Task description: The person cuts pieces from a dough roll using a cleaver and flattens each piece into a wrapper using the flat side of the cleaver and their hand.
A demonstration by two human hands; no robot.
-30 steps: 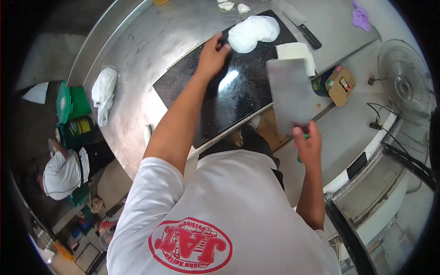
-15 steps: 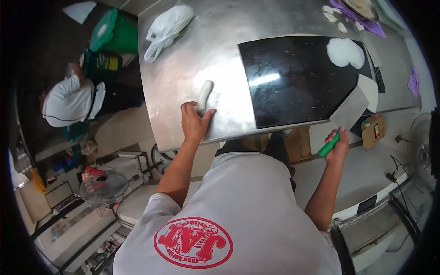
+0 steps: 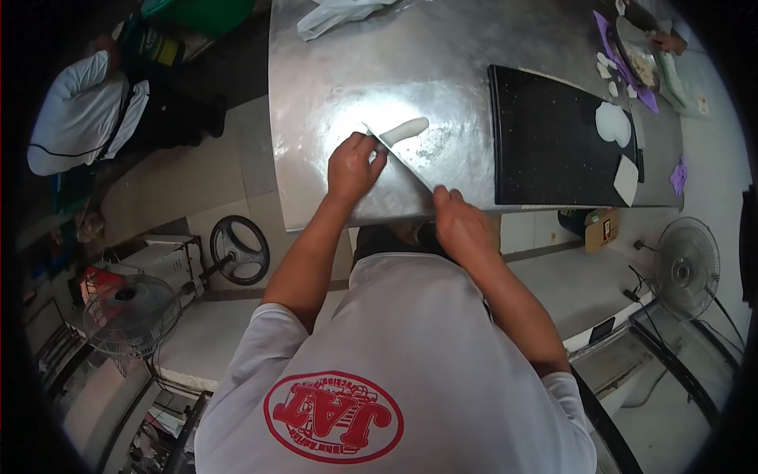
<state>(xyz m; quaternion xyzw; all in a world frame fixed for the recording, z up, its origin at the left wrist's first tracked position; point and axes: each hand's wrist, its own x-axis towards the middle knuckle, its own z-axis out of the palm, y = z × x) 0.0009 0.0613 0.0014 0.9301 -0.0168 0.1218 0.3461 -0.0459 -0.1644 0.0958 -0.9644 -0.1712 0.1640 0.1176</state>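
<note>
A short white dough roll (image 3: 408, 129) lies on the metal table, pointing up and to the right. My left hand (image 3: 354, 167) has its fingers curled around the roll's left end, which is mostly hidden. In my right hand (image 3: 464, 227) is a broad-bladed cleaver (image 3: 407, 164), its handle covered by my fingers. The blade stands nearly edge-on to my view, slanting from my right hand up to the roll, right beside my left fingertips. Whether the edge has gone into the dough I cannot tell.
A black board (image 3: 553, 146) on the steel table (image 3: 442, 63) bears a flattened white dough piece (image 3: 613, 124) and a pale flat piece (image 3: 626, 180). Beyond are a purple cloth (image 3: 646, 98) and another person's hand (image 3: 669, 42). A plastic bag (image 3: 339, 16) lies at the back; a person (image 3: 83, 114) is at left.
My right hand has brought the cleaver from the board's right corner leftward to the dough roll. My left hand stays at the roll, now angled more to the right. The view has shifted.
</note>
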